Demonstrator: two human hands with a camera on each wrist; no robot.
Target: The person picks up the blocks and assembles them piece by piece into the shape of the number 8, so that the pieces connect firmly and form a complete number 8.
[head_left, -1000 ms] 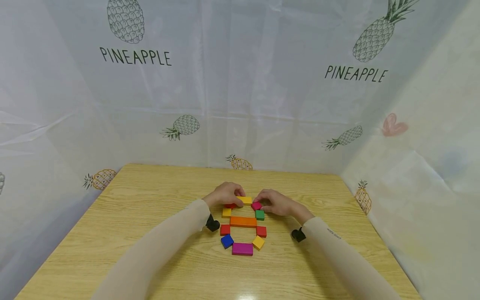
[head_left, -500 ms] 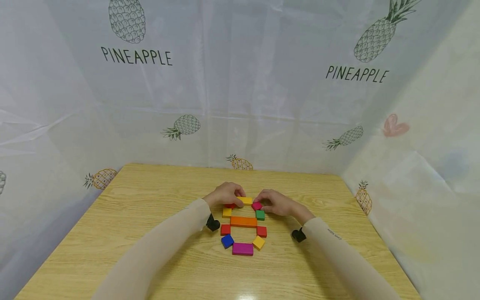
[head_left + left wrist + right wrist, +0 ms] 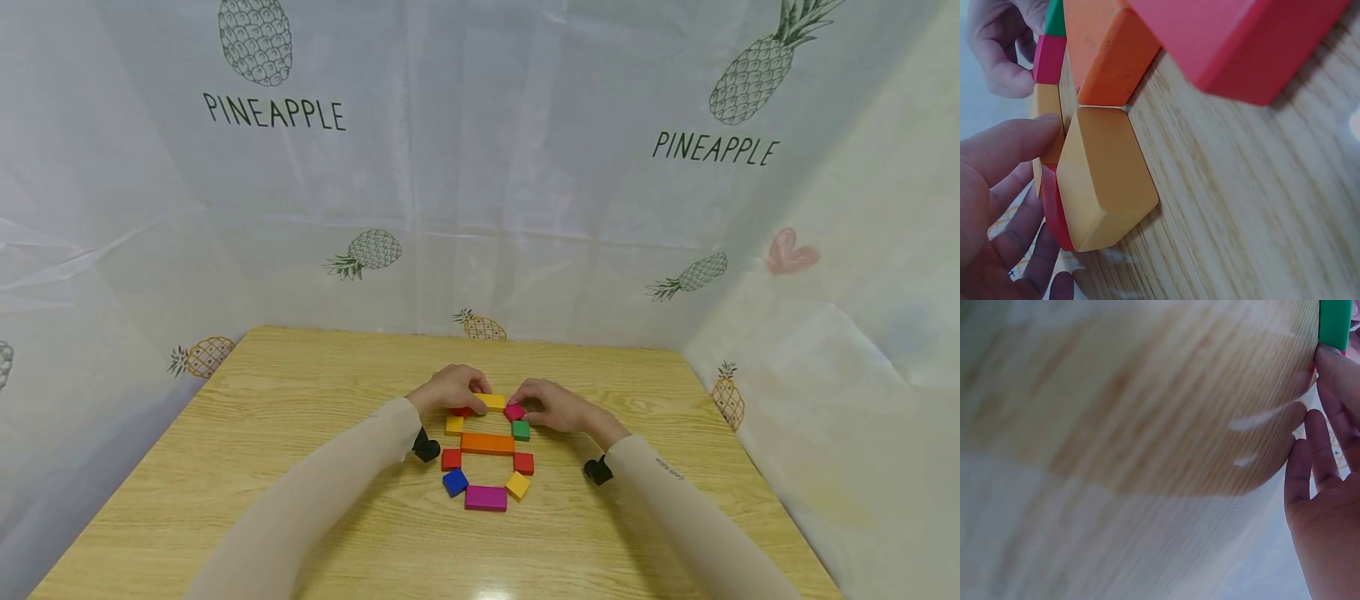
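Observation:
At the far end of a ring of coloured blocks, my left hand pinches a long yellow block, thumb on its near side and fingers behind. A red block is partly hidden under that hand, and a small yellow block stands just nearer. My right hand pinches a pink block at the yellow block's right end, set at a slant. Right below the pink one lies a green block. In the right wrist view the right thumb covers most of the pink block.
Across the ring's middle runs a long orange block. Nearer lie red blocks, a blue block, a tilted yellow block and a purple block. The wooden table meets a pineapple-print curtain behind.

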